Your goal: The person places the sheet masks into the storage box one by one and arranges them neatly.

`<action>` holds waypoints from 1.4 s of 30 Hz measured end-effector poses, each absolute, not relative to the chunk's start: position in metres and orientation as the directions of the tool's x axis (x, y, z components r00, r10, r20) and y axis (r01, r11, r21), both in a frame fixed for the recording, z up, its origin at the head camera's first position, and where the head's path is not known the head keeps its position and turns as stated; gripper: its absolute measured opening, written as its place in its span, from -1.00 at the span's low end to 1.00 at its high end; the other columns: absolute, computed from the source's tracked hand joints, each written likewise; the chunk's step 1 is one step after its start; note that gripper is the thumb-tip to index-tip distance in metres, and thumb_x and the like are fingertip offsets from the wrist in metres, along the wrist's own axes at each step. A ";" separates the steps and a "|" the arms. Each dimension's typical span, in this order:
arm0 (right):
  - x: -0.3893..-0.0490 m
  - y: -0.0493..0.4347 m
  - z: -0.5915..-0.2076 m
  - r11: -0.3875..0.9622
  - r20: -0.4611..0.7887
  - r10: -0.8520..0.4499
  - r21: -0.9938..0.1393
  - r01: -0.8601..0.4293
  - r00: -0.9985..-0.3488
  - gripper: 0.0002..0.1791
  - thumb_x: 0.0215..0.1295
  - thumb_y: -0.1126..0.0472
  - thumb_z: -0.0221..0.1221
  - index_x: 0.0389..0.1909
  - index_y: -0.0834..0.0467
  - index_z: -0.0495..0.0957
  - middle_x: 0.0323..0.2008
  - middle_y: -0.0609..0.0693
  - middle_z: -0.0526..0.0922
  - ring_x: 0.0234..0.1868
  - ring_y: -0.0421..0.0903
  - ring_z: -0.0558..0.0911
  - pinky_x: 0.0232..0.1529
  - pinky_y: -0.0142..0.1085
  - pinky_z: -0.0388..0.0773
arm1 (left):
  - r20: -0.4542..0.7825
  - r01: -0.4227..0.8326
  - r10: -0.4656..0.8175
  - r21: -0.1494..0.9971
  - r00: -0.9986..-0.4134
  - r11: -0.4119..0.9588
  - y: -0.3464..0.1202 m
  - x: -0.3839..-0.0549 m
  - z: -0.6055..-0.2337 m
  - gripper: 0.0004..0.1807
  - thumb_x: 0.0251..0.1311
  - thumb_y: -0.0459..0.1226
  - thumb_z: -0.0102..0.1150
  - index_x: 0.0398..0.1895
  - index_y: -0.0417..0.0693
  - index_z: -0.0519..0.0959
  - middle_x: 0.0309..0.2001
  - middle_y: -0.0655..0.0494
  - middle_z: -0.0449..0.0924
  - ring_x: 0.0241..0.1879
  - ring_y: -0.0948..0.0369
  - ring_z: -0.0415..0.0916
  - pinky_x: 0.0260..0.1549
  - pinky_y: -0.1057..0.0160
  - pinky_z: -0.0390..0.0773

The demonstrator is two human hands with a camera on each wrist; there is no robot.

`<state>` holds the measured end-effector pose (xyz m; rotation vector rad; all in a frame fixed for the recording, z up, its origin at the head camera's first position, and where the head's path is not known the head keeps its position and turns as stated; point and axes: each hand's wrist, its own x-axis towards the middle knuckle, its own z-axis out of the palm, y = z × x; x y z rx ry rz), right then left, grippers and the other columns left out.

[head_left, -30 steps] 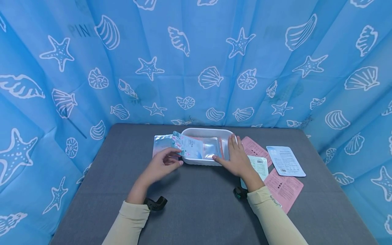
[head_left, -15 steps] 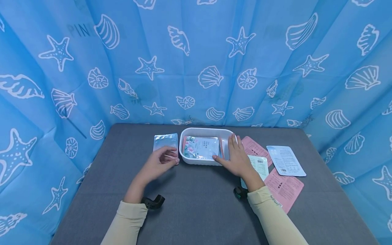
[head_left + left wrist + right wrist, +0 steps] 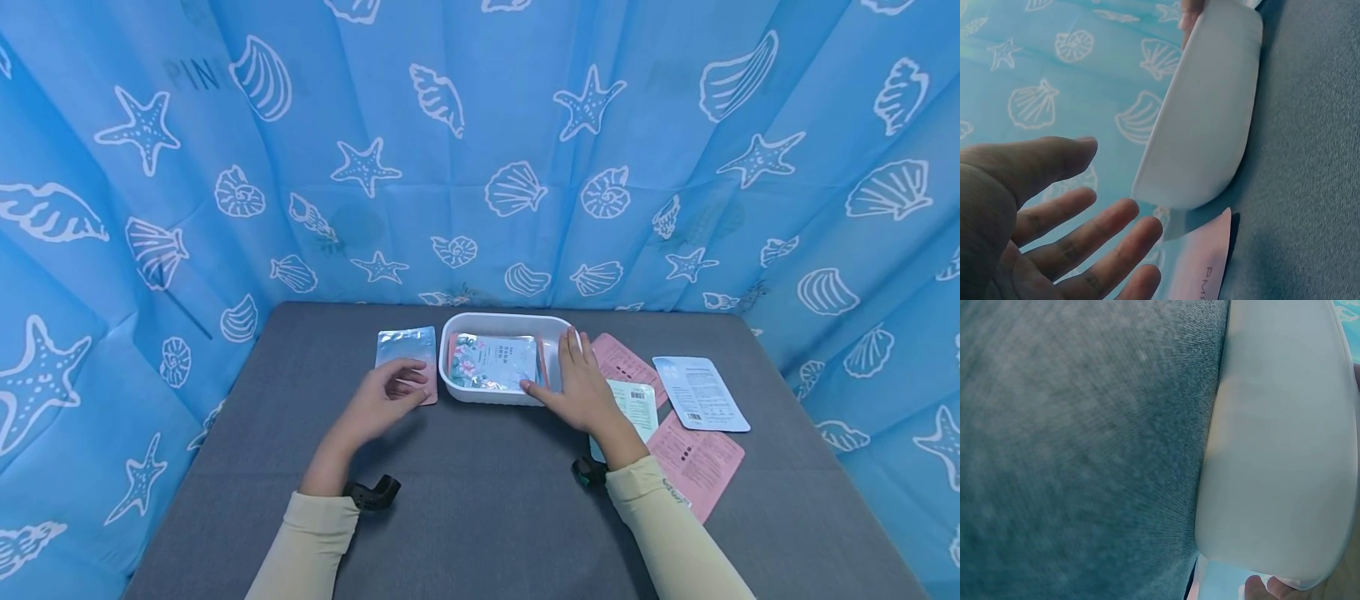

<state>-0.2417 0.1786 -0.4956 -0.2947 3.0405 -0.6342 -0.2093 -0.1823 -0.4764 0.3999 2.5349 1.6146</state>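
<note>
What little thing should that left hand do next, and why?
Maybe pinch the blue-and-pink packet beside the white tub. The left hand is close to it with an empty grip, a flowery packet lies in the tub, and the right hand rests on the tub, perhaps steadying it.

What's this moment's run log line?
left hand: holds nothing, near blue-pink packet | right hand: touches white tub | in tub: floral packet uppermost | table: loose packets right of tub
</note>
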 end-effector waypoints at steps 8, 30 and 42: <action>-0.242 0.180 -0.495 0.900 0.026 -0.190 -0.395 -0.185 -0.981 0.38 0.28 -0.63 0.06 0.72 0.27 -0.24 0.75 0.17 -0.28 0.75 0.24 -0.28 0.65 0.32 -0.09 | 0.027 0.124 0.222 0.892 -0.975 0.436 -0.190 -0.212 -0.476 -0.54 0.46 -0.17 0.33 0.36 -0.01 0.55 0.19 -0.08 0.68 0.13 0.01 0.68 0.16 -0.03 0.69; -0.239 0.181 -0.496 0.893 0.037 -0.190 -0.409 -0.188 -0.981 0.38 0.28 -0.64 0.05 0.72 0.28 -0.22 0.75 0.17 -0.26 0.75 0.26 -0.27 0.65 0.33 -0.09 | -0.031 -0.006 0.042 0.872 -0.999 0.489 -0.220 -0.214 -0.479 -0.38 0.49 -0.01 0.27 0.47 -0.11 0.45 0.46 -0.21 0.44 0.40 -0.22 0.46 0.29 -0.27 0.57; -0.240 0.179 -0.497 0.894 0.037 -0.192 -0.405 -0.190 -0.981 0.38 0.27 -0.64 0.05 0.72 0.28 -0.19 0.75 0.18 -0.25 0.75 0.27 -0.24 0.64 0.33 -0.08 | -0.100 -0.098 -0.022 0.861 -0.995 0.499 -0.227 -0.214 -0.488 -0.28 0.48 0.07 0.25 0.52 -0.12 0.38 0.52 -0.23 0.35 0.48 -0.23 0.37 0.35 -0.29 0.50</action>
